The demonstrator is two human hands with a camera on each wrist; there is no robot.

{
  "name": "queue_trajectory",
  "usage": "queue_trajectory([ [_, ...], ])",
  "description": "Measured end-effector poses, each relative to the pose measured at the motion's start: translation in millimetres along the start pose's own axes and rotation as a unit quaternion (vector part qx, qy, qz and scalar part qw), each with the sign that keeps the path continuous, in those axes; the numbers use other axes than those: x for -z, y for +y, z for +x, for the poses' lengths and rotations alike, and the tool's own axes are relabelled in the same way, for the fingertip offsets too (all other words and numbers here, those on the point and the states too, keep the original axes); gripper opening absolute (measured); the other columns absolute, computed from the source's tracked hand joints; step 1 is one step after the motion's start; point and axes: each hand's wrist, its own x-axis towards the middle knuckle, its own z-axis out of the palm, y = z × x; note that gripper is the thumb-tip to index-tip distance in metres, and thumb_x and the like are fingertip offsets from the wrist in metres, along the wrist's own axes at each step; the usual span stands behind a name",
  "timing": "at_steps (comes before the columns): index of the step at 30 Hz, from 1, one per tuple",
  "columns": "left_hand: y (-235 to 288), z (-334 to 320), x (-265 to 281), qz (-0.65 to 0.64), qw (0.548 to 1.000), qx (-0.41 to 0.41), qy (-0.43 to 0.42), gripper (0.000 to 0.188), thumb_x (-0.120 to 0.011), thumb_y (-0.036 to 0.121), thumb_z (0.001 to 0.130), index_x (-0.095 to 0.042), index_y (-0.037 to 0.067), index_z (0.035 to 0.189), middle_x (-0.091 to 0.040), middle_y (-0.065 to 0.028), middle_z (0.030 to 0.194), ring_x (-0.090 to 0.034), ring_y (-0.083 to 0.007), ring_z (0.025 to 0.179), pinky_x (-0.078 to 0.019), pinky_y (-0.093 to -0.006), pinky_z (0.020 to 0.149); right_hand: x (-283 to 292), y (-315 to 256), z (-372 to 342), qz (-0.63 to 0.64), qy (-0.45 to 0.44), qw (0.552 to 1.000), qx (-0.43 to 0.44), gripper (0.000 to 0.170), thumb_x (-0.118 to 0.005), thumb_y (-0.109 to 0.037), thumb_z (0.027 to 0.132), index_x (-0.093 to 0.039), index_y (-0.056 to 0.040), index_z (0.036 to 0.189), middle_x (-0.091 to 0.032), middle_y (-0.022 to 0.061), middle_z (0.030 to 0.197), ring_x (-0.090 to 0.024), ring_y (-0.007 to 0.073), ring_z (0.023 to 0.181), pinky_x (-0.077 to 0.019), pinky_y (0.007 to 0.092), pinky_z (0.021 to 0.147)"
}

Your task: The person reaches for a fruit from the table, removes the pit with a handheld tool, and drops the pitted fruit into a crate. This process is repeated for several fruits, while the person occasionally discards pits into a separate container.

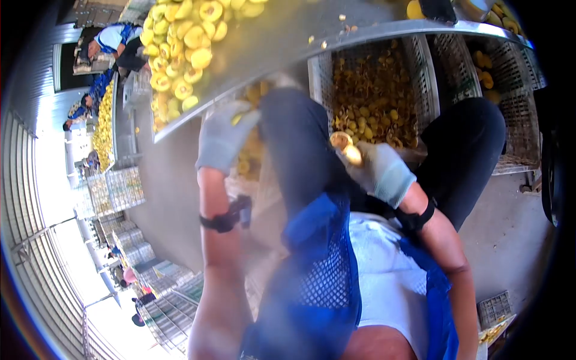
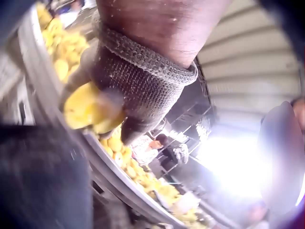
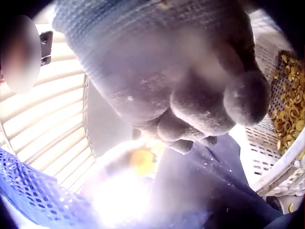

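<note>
My left hand [image 1: 223, 139], in a pale knitted glove, is beside the metal table's edge, near my knee. In the left wrist view its thumb and fingers grip a yellow peach-like fruit piece [image 2: 81, 107], partly hidden by the glove. My right hand [image 1: 384, 171], also gloved, is above my lap with its fingers curled. It holds a shiny yellow-brown halved fruit [image 1: 341, 140] at its fingertips. Strong glare washes out that fruit [image 3: 143, 162] in the right wrist view, below the dusty curled fingers [image 3: 200, 105].
Halved yellow fruit [image 1: 186, 42] is heaped on the metal table [image 1: 270, 54]. Under its edge stands a plastic crate [image 1: 426, 75] holding pits and scraps, with another crate [image 1: 516, 102] to the right. A crate below my left hand holds yellow pieces. Several people work along tables at far left.
</note>
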Motion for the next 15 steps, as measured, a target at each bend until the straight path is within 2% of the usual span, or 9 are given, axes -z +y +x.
queue_trajectory([
  [2,-32,17,5,0.077,0.997,-0.023,0.019,0.032,-0.073,0.025,0.087,-0.073,0.002,0.109,-0.073,-0.011,0.11,-0.07,-0.0234,0.098,-0.053,-0.0328,0.089,-2,2,0,0.033,0.043,0.995,0.085,0.014,-0.061,-0.019,0.088,-0.069,-0.0083,0.09,-0.07,0.0218,0.084,-0.067,0.0424,0.078,-0.0527,0.0515,0.072],
  [4,-32,44,6,0.004,0.999,-0.031,0.025,0.034,-0.073,0.026,0.087,-0.072,0.003,0.112,-0.072,-0.0122,0.111,-0.069,-0.0249,0.102,-0.0524,-0.0337,0.091,-4,2,3,0.017,0.043,0.995,0.085,0.014,-0.062,-0.02,0.087,-0.07,-0.0087,0.09,-0.07,0.021,0.084,-0.067,0.0421,0.079,-0.0526,0.0515,0.071],
  [5,-30,56,7,-0.031,0.999,-0.034,0.024,0.035,-0.073,0.026,0.088,-0.072,0.003,0.113,-0.072,-0.0128,0.112,-0.069,-0.0256,0.103,-0.052,-0.0341,0.092,-1,-3,3,0.005,0.021,0.998,0.057,0.014,-0.061,-0.02,0.087,-0.07,-0.0091,0.09,-0.07,0.0205,0.084,-0.067,0.042,0.079,-0.0526,0.0515,0.072],
  [8,-15,118,-2,-0.009,0.992,-0.118,0.048,0.04,-0.075,0.015,0.088,-0.066,-0.001,0.123,-0.071,-0.0099,0.117,-0.067,-0.0181,0.108,-0.0531,-0.031,0.093,4,-3,8,0.01,-0.002,0.999,0.031,0.016,-0.061,-0.021,0.087,-0.07,-0.0093,0.093,-0.071,0.02,0.085,-0.067,0.0426,0.081,-0.0526,0.0522,0.074],
  [9,-10,143,-5,0.008,0.99,-0.133,0.039,0.047,-0.074,0.017,0.088,-0.062,0.0,0.13,-0.069,-0.0123,0.123,-0.066,-0.0195,0.114,-0.0518,-0.0315,0.097,5,-2,8,0.022,-0.001,0.999,0.032,0.018,-0.061,-0.022,0.087,-0.07,-0.0093,0.096,-0.071,0.0201,0.086,-0.067,0.0429,0.082,-0.0528,0.0523,0.075],
  [13,4,247,-17,0.075,0.982,-0.152,0.081,0.058,-0.073,0.023,0.087,-0.055,0.0,0.137,-0.061,-0.0164,0.134,-0.061,-0.0271,0.123,-0.0467,-0.0352,0.104,11,0,13,0.003,-0.029,0.999,-0.023,0.021,-0.06,-0.027,0.089,-0.07,-0.0091,0.094,-0.071,0.0205,0.084,-0.067,0.0428,0.078,-0.054,0.0519,0.073],
  [15,12,285,-21,0.121,0.974,-0.152,0.115,0.062,-0.072,0.027,0.086,-0.053,0.001,0.139,-0.058,-0.018,0.138,-0.057,-0.0317,0.127,-0.0437,-0.0371,0.108,13,1,14,0.017,-0.015,0.999,-0.046,0.024,-0.06,-0.03,0.089,-0.069,-0.0083,0.09,-0.07,0.0204,0.083,-0.067,0.0433,0.076,-0.054,0.052,0.072],
])
